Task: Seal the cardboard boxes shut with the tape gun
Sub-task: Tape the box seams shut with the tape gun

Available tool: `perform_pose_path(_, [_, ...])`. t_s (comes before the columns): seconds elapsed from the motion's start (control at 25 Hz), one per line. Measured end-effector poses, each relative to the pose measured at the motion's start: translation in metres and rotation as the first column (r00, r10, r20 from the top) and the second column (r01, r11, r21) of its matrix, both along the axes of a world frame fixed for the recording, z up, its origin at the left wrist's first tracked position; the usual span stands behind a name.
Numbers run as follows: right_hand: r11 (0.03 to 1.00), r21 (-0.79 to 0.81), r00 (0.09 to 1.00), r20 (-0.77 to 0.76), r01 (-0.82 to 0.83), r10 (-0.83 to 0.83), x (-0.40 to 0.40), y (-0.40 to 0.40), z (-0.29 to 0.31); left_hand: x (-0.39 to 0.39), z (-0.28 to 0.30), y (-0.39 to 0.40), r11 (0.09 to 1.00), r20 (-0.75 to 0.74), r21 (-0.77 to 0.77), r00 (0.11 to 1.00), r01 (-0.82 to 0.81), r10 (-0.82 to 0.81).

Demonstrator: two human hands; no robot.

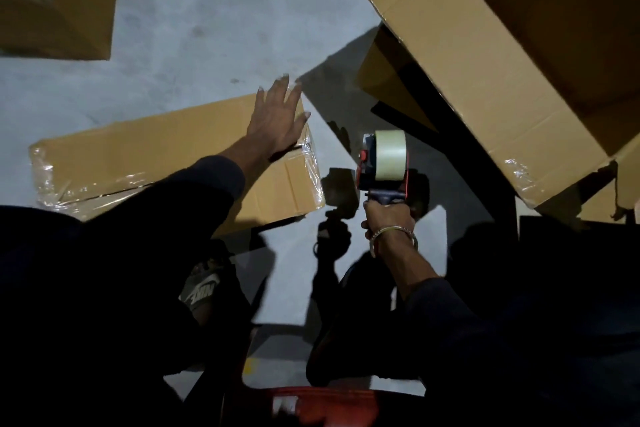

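Now left hand (277, 118) flat on box (166, 156)

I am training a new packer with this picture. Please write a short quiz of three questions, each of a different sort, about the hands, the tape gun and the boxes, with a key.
1. True or false: the left hand lies with straight fingers on the taped box.
2. Which hand grips the tape gun? A) left B) right C) both
3. Fill in: the large box at upper right is ____ (open or sealed).

Key: 1 true. 2 B, the right hand grips its handle. 3 open; its inside shows.
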State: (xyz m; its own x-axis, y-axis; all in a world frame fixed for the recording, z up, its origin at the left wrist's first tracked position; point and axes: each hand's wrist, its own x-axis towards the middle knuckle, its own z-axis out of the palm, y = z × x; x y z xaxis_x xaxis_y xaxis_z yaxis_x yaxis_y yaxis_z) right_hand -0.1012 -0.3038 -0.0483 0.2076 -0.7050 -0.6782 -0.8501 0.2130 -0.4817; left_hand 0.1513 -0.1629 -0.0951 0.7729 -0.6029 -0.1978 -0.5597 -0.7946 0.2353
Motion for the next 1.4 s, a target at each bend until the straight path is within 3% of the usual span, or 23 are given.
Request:
perform_pose_path(0.16, [0.978,-0.079,0.981,-0.038,-0.195,0.192,0.014,0.008,0.023,-0.057,0.008,0.064,0.995,-0.088,0.088,0.995,-0.041,0.049])
perform_pose_path(0.28, [0.961,-0.110,0.967,-0.047,-0.254,0.250,0.033,0.008,0.020,-0.099,0.010,0.109,0.987,-0.064,0.150,0.996,-0.054,0.064])
perform_pose_path(0.44, [0.965,-0.044,0.965,-0.047,-0.259,0.257,0.045,0.021,-0.040,-0.122,0.007,0.182,0.963,0.067,0.219,0.987,-0.157,0.146])
perform_pose_path(0.6, [0.962,0.000,0.948,-0.169,-0.273,0.269,0.024,0.034,-0.105,-0.117,-0.007,0.231,0.905,0.028,0.219,0.929,-0.366,0.369])
perform_pose_path(0.72, [0.939,-0.028,0.919,-0.215,-0.344,0.330,0.019,0.045,-0.137,-0.108,-0.020,0.238,0.854,-0.021,0.198,0.869,-0.480,0.494])
perform_pose_path(0.84, [0.945,-0.037,0.925,-0.219,-0.325,0.309,0.016,0.054,-0.154,-0.109,-0.028,0.234,0.849,-0.009,0.192,0.864,-0.492,0.503])
perform_pose_path(0.96, [0.951,0.081,0.934,-0.183,-0.297,0.307,0.006,0.056,-0.173,-0.112,-0.030,0.237,0.865,0.012,0.128,0.872,-0.486,0.489])
perform_pose_path(1.08, [0.910,0.107,0.868,-0.274,-0.402,0.415,0.003,0.055,-0.169,-0.112,-0.032,0.238,0.874,0.034,0.102,0.880,-0.475,0.474])
perform_pose_path(1.24, [0.953,-0.094,0.877,-0.426,-0.288,0.223,0.018,0.063,-0.111,-0.111,-0.032,0.238,0.862,0.063,0.158,0.876,-0.482,0.478])
perform_pose_path(1.32, [0.909,-0.362,0.965,-0.227,-0.206,0.129,0.034,0.069,-0.079,-0.110,-0.028,0.238,0.856,0.052,0.160,0.870,-0.492,0.490])
perform_pose_path(1.4, [0.789,-0.591,0.967,0.058,-0.169,0.250,0.055,0.072,-0.056,-0.112,-0.028,0.238,0.855,0.040,0.141,0.866,-0.498,0.498])
